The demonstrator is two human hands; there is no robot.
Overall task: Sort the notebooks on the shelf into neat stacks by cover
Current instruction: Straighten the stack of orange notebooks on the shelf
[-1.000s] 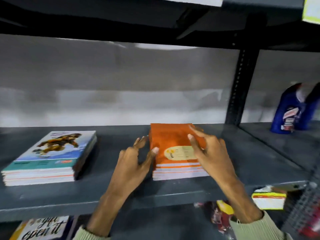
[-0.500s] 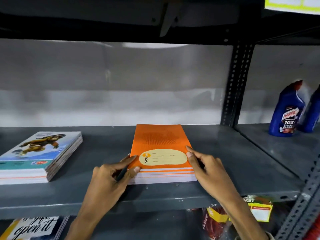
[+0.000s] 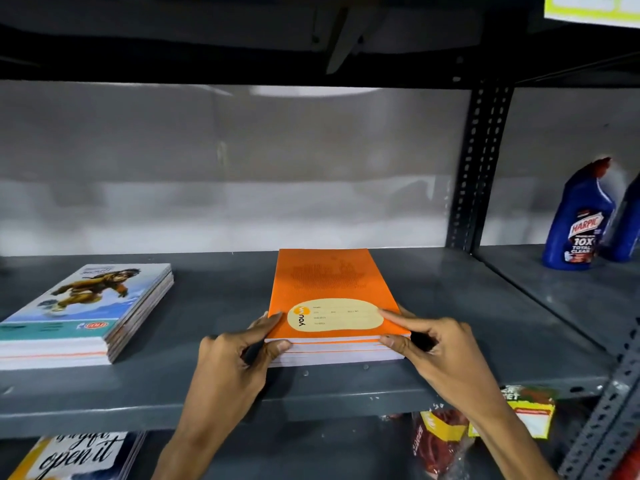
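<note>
Two blue Harpic bottles (image 3: 579, 216) stand on the next shelf. Below, a red packet (image 3: 437, 441) lies beside a yellow-edged label (image 3: 526, 415).

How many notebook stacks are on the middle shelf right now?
2. The orange-covered notebook stack sits at centre, squared between the left hand and right hand. The cartoon-covered notebook stack lies at far left, partly cut off.
</note>
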